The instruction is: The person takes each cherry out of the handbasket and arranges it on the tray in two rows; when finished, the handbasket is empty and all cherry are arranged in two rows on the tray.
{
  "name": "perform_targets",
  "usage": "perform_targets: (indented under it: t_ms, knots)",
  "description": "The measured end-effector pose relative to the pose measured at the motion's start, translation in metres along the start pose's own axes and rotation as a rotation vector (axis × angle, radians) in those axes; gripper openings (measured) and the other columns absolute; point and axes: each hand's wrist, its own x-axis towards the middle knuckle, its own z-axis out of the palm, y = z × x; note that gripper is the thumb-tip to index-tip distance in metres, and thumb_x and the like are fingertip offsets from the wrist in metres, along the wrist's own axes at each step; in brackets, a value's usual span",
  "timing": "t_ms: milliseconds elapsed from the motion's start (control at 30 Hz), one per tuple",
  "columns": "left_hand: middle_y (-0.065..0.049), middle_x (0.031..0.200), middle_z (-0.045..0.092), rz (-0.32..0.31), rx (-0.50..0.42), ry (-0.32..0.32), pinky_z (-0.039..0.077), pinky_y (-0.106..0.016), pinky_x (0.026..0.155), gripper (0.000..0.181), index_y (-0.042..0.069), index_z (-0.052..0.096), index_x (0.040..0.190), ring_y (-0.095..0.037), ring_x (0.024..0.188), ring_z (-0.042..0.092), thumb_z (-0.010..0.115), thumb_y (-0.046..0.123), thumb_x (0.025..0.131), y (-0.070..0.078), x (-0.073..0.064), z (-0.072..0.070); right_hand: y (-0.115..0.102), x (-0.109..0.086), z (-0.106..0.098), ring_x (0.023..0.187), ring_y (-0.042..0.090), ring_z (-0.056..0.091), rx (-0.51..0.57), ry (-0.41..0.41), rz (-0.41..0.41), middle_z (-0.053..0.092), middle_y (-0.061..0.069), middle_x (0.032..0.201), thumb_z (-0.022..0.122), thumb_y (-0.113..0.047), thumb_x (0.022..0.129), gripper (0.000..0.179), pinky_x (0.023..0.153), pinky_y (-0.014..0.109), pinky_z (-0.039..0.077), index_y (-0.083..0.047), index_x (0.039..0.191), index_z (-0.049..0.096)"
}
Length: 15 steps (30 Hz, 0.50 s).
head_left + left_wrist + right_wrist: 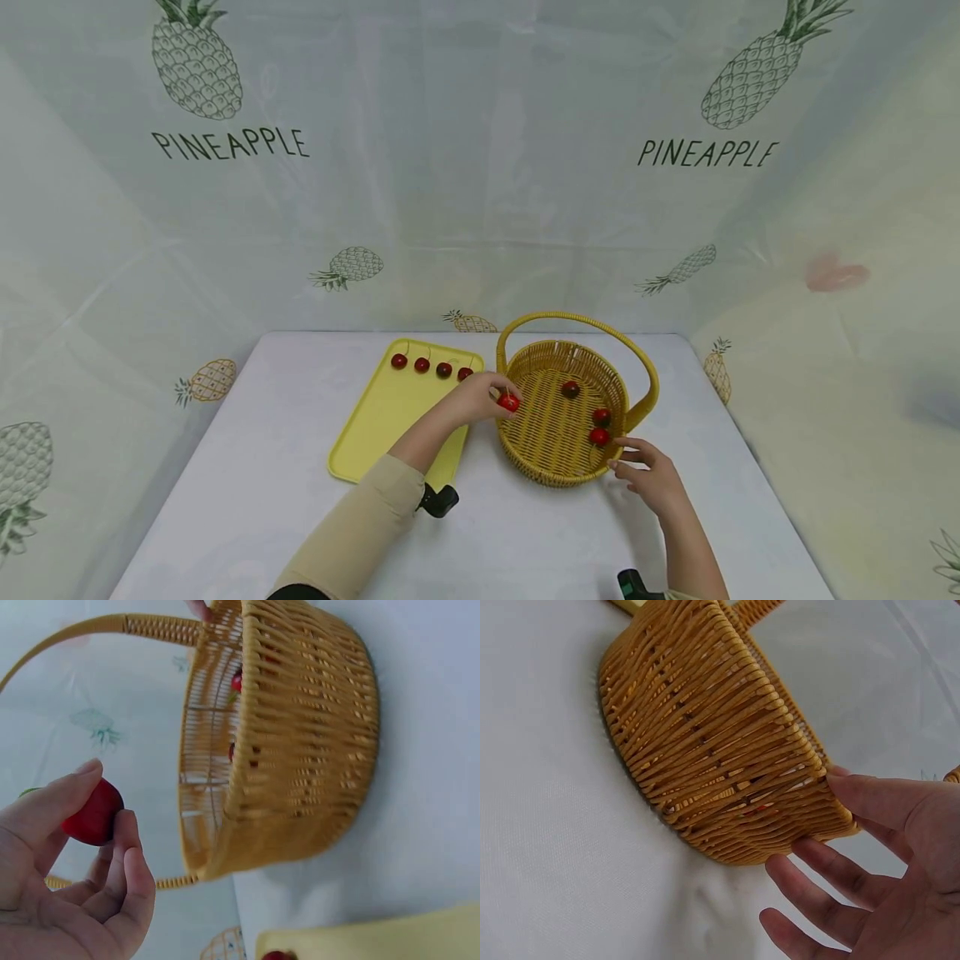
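Note:
My left hand pinches a red cherry with a stem between thumb and fingertips, at the left rim of a yellow woven basket. In the left wrist view the cherry is held apart from the basket wall. Three cherries lie in the basket, one near the middle and two at its right side. With thumb and finger my right hand grips the basket's right front rim; its other fingers are spread along the outside in the right wrist view.
A yellow tray stands left of the basket, with a row of several cherries along its far end. Part of the tray is under my left forearm. The basket's tall handle arches above its far side. Behind the white table hangs a pineapple-print cloth.

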Motion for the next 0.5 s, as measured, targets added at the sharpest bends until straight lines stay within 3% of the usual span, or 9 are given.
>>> perform_targets:
  t_ms: [233,500]
  knots:
    - [-0.002,0.102,0.061,0.014,-0.023,0.072,0.050,-0.032,0.070,0.029,0.008,0.070,0.111,-0.022,0.092,0.058,0.079,0.010,0.083,-0.019,-0.016,-0.014,0.001,0.001,0.000,0.089,0.024,0.068,0.003,0.003,-0.006,0.060,0.023,0.120,0.069,-0.016,0.092,0.045,0.077,0.043,0.055,-0.002,0.132,0.055]
    - [-0.004,0.100,0.062,-0.115,-0.083,0.214,0.050,-0.035,0.071,0.034,0.012,0.066,0.108,-0.021,0.091,0.059,0.083,0.011,0.079,-0.043,-0.029,-0.021,0.002,0.002,0.001,0.090,0.024,0.067,0.006,0.001,0.005,0.059,0.023,0.120,0.068,-0.017,0.092,0.045,0.077,0.043,0.055,-0.002,0.133,0.055]
